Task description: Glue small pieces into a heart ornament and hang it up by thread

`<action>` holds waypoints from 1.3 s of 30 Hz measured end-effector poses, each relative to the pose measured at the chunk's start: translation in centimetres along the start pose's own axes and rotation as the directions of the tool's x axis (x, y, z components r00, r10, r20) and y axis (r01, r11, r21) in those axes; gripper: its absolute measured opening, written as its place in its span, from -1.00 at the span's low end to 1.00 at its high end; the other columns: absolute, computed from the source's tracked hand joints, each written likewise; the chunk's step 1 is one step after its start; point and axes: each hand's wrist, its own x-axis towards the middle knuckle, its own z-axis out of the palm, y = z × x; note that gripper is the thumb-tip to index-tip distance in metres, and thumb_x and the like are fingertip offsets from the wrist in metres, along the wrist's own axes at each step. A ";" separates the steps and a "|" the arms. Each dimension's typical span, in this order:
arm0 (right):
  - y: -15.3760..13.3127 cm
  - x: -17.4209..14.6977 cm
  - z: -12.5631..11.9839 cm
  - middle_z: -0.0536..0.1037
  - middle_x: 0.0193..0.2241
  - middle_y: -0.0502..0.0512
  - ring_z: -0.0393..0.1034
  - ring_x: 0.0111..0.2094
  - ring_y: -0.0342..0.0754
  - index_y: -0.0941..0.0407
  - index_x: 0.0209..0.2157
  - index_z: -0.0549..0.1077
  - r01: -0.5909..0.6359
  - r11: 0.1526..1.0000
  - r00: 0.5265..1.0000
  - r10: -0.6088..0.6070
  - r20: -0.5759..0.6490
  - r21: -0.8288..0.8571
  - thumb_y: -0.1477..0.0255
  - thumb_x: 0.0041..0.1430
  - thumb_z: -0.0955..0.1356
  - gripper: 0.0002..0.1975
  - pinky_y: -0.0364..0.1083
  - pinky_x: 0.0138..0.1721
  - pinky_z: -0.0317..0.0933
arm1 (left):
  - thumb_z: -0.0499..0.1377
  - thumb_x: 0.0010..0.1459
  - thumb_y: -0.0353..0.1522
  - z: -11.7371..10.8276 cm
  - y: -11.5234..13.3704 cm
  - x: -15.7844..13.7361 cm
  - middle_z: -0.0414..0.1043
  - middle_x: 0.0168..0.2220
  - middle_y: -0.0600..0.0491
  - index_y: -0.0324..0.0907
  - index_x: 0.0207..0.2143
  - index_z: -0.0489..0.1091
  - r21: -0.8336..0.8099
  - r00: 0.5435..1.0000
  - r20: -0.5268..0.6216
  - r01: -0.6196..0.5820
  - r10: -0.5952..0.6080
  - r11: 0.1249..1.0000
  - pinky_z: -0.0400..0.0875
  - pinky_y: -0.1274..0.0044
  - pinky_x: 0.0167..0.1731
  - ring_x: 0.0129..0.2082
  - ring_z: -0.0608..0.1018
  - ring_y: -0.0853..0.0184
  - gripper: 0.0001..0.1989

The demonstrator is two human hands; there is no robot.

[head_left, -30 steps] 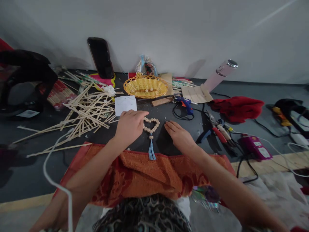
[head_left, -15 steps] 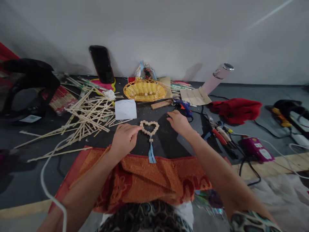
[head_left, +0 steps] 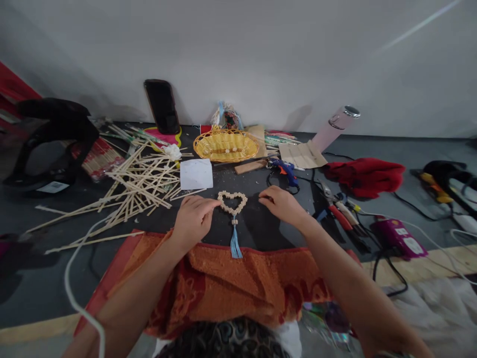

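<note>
A heart-shaped ornament [head_left: 240, 208] made of small pale beads or pieces lies flat on the dark table, with a light blue tassel [head_left: 235, 242] hanging from its point toward me. My left hand [head_left: 196, 219] is closed, its fingertips pinching at the heart's upper left edge. My right hand [head_left: 281, 203] is apart from the heart, to its right, with fingers curled together low over the table. Anything between those fingertips is too small or hidden to make out. The tassel's end reaches an orange cloth [head_left: 238, 278] along the table's front.
Many thin wooden sticks [head_left: 137, 184] are piled at left beside a white paper [head_left: 196, 174]. Behind are a yellow wicker basket [head_left: 208, 149], a phone [head_left: 162, 107] and a pink bottle [head_left: 333, 128]. A blue glue gun [head_left: 285, 169], pliers [head_left: 339, 214], a red cloth [head_left: 365, 176] and cables are right.
My right hand has drawn its fingers in closer together, near the same spot. My left hand stays at the heart's edge. The whole view has shifted slightly downward.
</note>
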 end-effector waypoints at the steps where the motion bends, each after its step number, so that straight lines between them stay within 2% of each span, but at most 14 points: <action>1: -0.1 -0.1 0.2 0.51 -0.15 0.06 0.43 -0.19 -0.12 0.08 -0.18 0.49 -0.009 1.000 1.000 0.009 -0.004 -0.004 0.39 0.28 0.29 -0.84 -0.19 -0.17 0.22 | 0.00 0.22 -0.50 0.1 0.0 0.0 0.61 -0.20 0.05 -0.10 -0.14 0.51 -0.001 1.000 -0.010 -0.009 0.009 1.000 0.34 0.35 -0.06 -0.20 0.56 0.28 -0.68; 5: -0.7 1.0 0.6 0.52 -0.21 0.09 0.44 -0.26 -0.07 0.09 -0.24 0.48 -0.103 0.991 0.994 0.100 -0.046 -0.081 0.40 0.30 0.26 -0.84 -0.16 -0.28 0.19 | 0.01 0.22 -0.50 0.2 0.1 0.0 0.61 -0.21 0.04 -0.10 -0.14 0.51 0.007 0.999 -0.020 -0.029 0.029 1.000 0.34 0.35 -0.06 -0.19 0.56 0.27 -0.68; 10: -0.3 4.0 0.2 0.48 -0.10 0.22 0.45 -0.18 0.01 0.14 -0.11 0.42 -0.236 0.964 0.965 0.217 -0.148 -0.120 0.39 0.35 0.18 -0.76 -0.10 -0.24 0.20 | -0.01 0.24 -0.47 0.4 -0.1 0.1 0.61 -0.18 0.03 -0.09 -0.13 0.51 0.010 1.000 -0.009 -0.022 0.022 1.000 0.34 0.34 -0.05 -0.18 0.56 0.27 -0.68; 14: -0.4 5.7 0.6 0.51 -0.13 0.19 0.46 -0.15 0.03 0.11 -0.16 0.45 -0.250 0.959 0.965 0.236 -0.111 -0.136 0.36 0.32 0.23 -0.79 -0.10 -0.19 0.23 | 0.00 0.24 -0.46 0.4 -0.5 0.1 0.61 -0.20 0.03 -0.06 -0.14 0.52 -0.007 0.999 -0.040 -0.005 0.005 1.000 0.36 0.34 -0.06 -0.17 0.56 0.27 -0.68; 17: -1.1 5.9 1.1 0.50 -0.10 0.28 0.49 -0.20 0.06 0.15 -0.12 0.43 -0.264 0.952 0.963 0.251 -0.093 -0.157 0.41 0.32 0.20 -0.77 -0.07 -0.23 0.23 | 0.00 0.24 -0.46 0.3 -0.6 0.0 0.61 -0.20 0.04 -0.06 -0.14 0.52 -0.012 0.998 -0.063 0.021 -0.021 1.000 0.36 0.35 -0.04 -0.15 0.57 0.27 -0.68; 19: -1.6 5.5 1.1 0.52 -0.15 0.32 0.50 -0.24 0.06 0.20 -0.11 0.40 -0.260 0.952 0.965 0.250 -0.078 -0.162 0.41 0.32 0.19 -0.76 -0.08 -0.27 0.22 | 0.00 0.24 -0.45 0.3 -0.7 0.0 0.61 -0.19 0.04 -0.06 -0.15 0.52 -0.019 0.996 -0.079 0.029 -0.031 0.999 0.36 0.35 -0.03 -0.15 0.57 0.27 -0.69; 23: -1.6 2.9 0.0 0.54 -0.39 0.24 0.48 -0.35 0.02 0.22 -0.14 0.37 -0.256 0.955 0.965 0.245 -0.089 -0.149 0.38 0.36 0.10 -0.70 -0.10 -0.33 0.16 | 0.01 0.24 -0.46 0.2 -0.7 -0.2 0.61 -0.20 0.05 -0.08 -0.16 0.52 -0.027 0.994 -0.111 0.021 -0.023 0.999 0.36 0.36 -0.02 -0.15 0.57 0.28 -0.70; 26: -1.0 -0.5 -0.6 0.48 -0.49 0.10 0.41 -0.44 -0.05 0.13 -0.31 0.36 -0.245 0.963 0.965 0.232 -0.121 -0.113 0.41 0.32 0.11 -0.74 -0.13 -0.39 0.07 | 0.01 0.24 -0.46 0.3 -0.7 -0.2 0.61 -0.20 0.04 -0.08 -0.15 0.52 -0.028 0.993 -0.110 0.028 -0.031 0.999 0.37 0.37 -0.04 -0.16 0.57 0.28 -0.70; 29: -0.3 -4.3 -1.0 0.30 -0.62 -0.04 0.21 -0.57 -0.13 0.06 -0.52 0.22 -0.191 0.976 0.960 0.208 -0.185 0.107 0.39 0.29 0.13 -0.72 -0.14 -0.46 -0.02 | 0.02 0.24 -0.47 0.3 -0.7 -0.1 0.61 -0.20 0.04 -0.09 -0.15 0.51 -0.033 0.994 -0.103 0.032 -0.036 0.999 0.37 0.37 -0.04 -0.16 0.56 0.28 -0.70; 31: 0.0 -7.0 -1.3 0.19 -0.65 -0.08 0.10 -0.60 -0.15 0.05 -0.56 0.11 -0.181 0.941 0.947 0.245 -0.205 0.287 0.29 0.33 0.13 -0.65 -0.13 -0.50 -0.04 | 0.02 0.23 -0.48 0.3 -0.7 -0.2 0.61 -0.21 0.04 -0.10 -0.16 0.51 -0.036 0.994 -0.108 0.024 -0.028 0.999 0.37 0.38 -0.03 -0.17 0.57 0.28 -0.71; 34: 0.7 -10.8 -2.2 0.17 -0.67 -0.08 0.07 -0.63 -0.15 0.04 -0.58 0.10 -0.233 0.816 0.922 0.358 -0.146 0.529 0.19 0.33 0.15 -0.59 -0.13 -0.57 -0.02 | 0.02 0.23 -0.48 0.4 -0.7 -0.3 0.61 -0.22 0.04 -0.10 -0.16 0.51 -0.031 0.993 -0.115 0.026 -0.029 0.999 0.37 0.38 -0.04 -0.17 0.57 0.28 -0.71; 37: 2.3 -13.9 -3.0 0.26 -0.69 -0.08 0.13 -0.67 -0.16 0.05 -0.52 0.28 -0.279 0.727 0.898 0.430 -0.098 0.627 0.15 0.32 0.18 -0.62 -0.14 -0.61 0.06 | 0.03 0.23 -0.48 0.5 -0.8 -0.3 0.60 -0.23 0.04 -0.11 -0.16 0.51 -0.030 0.990 -0.138 0.010 -0.014 1.000 0.38 0.39 -0.06 -0.18 0.56 0.28 -0.72; 39: 3.6 -15.2 -3.3 0.35 -0.68 -0.06 0.24 -0.66 -0.16 0.06 -0.42 0.38 -0.274 0.710 0.877 0.461 -0.134 0.649 0.14 0.29 0.23 -0.67 -0.15 -0.57 0.18 | 0.04 0.22 -0.49 0.7 -0.8 -0.2 0.60 -0.24 0.03 -0.12 -0.16 0.51 -0.036 0.988 -0.154 -0.022 0.016 0.999 0.38 0.39 -0.08 -0.19 0.56 0.28 -0.73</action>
